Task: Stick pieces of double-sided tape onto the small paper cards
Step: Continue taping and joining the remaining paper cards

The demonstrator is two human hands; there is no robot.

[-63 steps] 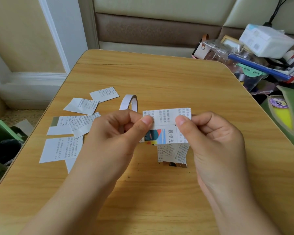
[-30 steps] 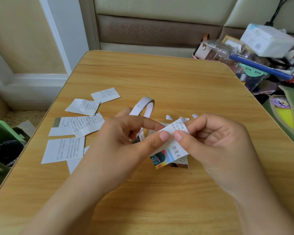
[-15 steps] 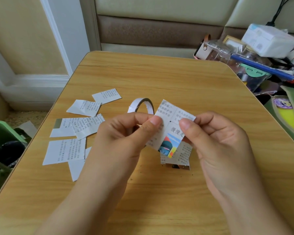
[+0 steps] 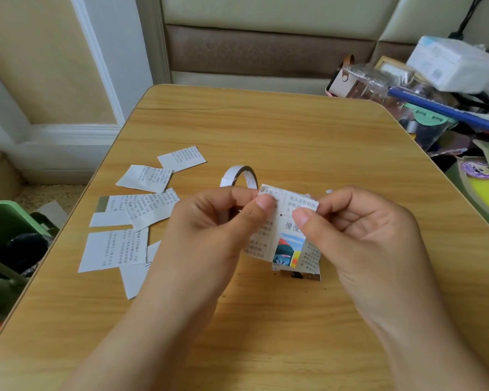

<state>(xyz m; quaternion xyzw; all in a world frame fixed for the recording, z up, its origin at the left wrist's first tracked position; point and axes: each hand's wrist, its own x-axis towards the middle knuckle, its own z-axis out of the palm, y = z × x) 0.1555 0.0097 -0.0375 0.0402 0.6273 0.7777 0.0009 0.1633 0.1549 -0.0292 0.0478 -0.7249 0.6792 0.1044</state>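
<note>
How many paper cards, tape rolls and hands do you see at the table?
Loose cards at the left: 6
Held card: 1
Card partly hidden under it: 1
Tape roll: 1
Hands, left hand and right hand: 2
Total: 11

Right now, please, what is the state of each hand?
Left hand: closed, pinching the top left of the paper card.
Right hand: closed, pinching the top right of the same card.
</note>
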